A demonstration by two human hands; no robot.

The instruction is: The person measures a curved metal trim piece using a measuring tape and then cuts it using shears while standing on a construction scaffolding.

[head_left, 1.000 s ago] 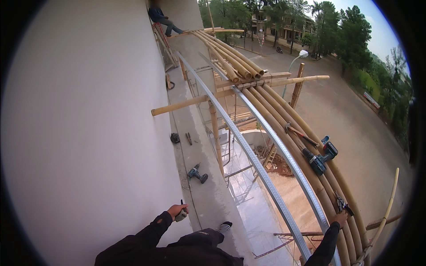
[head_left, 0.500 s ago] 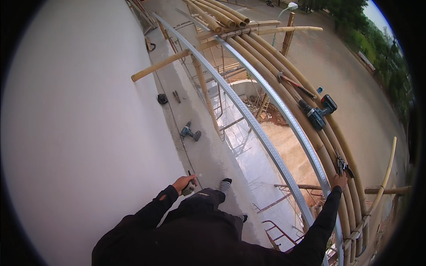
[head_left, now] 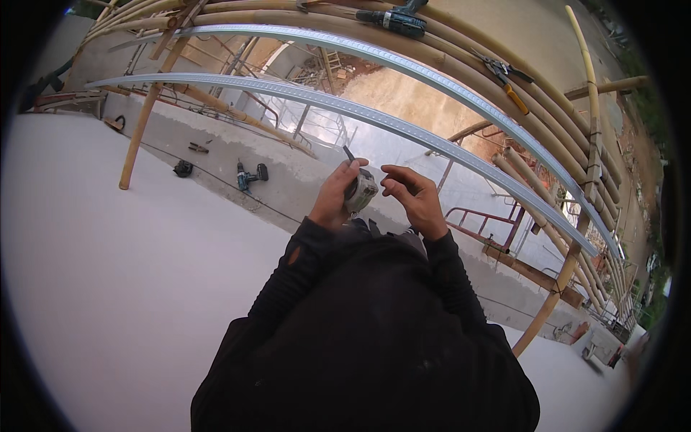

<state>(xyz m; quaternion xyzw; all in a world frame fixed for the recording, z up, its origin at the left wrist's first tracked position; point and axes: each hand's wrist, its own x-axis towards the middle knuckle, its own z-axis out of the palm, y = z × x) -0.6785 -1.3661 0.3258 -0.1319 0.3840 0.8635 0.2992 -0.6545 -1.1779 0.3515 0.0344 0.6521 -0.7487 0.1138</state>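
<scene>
Left hand (head_left: 335,196) holds a tape measure (head_left: 365,191), right hand (head_left: 419,200) close beside it

Nearest, two black sleeves (head_left: 461,277) reach forward, one to each hand. The left hand's fingers are closed around the grey-green tape measure, which sits on that hand's right side, between the two hands. A slim dark pen-like tool (head_left: 348,153) sticks up from the same grip. The right hand is just to the right of the tape measure, its fingers bent, thumb and forefinger a little apart, with nothing seen between them.

A pale wall (head_left: 144,273) fills the near left. Beyond it, on a concrete ledge (head_left: 288,189), lie a blue and black cordless drill (head_left: 245,176), a small dark bundle (head_left: 183,168) and, farther left, a pliers-like tool (head_left: 199,147).

Past the ledge, two long metal strips run from left to right, the nearer strip (head_left: 425,138) and the farther strip (head_left: 360,45) well apart along their middles. Farther out, bamboo poles (head_left: 446,63) lie side by side, bearing a second cordless drill (head_left: 403,23) and, to its right, a hand tool with an orange handle (head_left: 517,99). Farthest is a brown paved surface (head_left: 536,36).
</scene>
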